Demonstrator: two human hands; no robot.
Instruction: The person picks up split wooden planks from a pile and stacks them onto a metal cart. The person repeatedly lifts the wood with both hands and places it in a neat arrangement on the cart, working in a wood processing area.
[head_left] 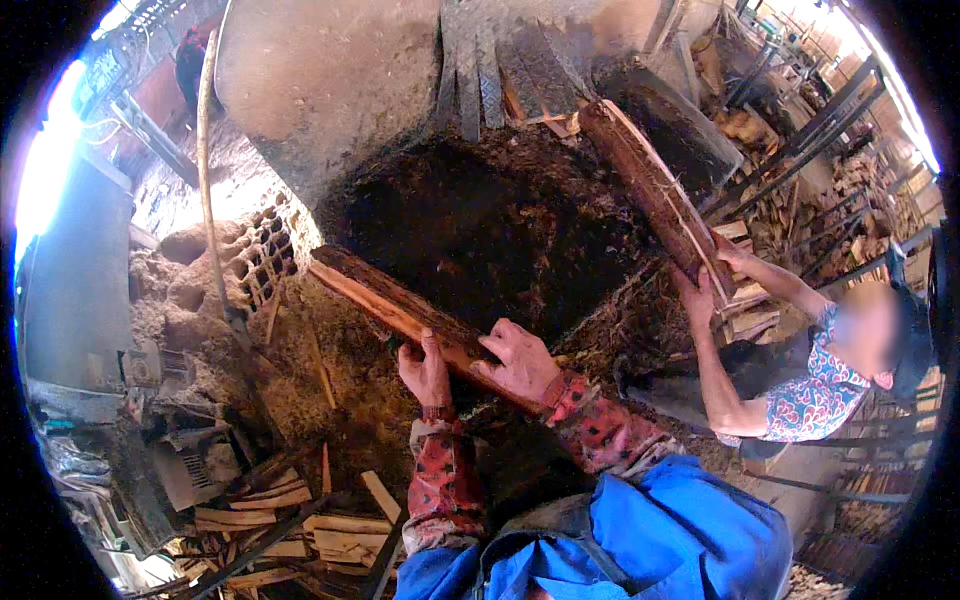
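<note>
A long split log (372,302) with dark bark and a reddish raw face slants in front of me, its far end pointing up and left. My left hand (426,376) grips it from the near side, thumb on the raw face. Over its bark side, closer to the right end, my right hand (522,360) is closed around it. Beyond the log lies a dark, soot-black pit (470,220), whose bottom I cannot make out. At the right, a co-worker (805,385) holds another bark-covered log (645,185) with both hands, slanting along the pit's right side.
A large pale brown slab (335,70) stands behind the pit, with dark grooved boards (480,75) beside it. Hollow bricks (268,255) and a long thin pole (208,150) are at the left. Split firewood (345,535) lies at the lower left; more wood is stacked at the far right.
</note>
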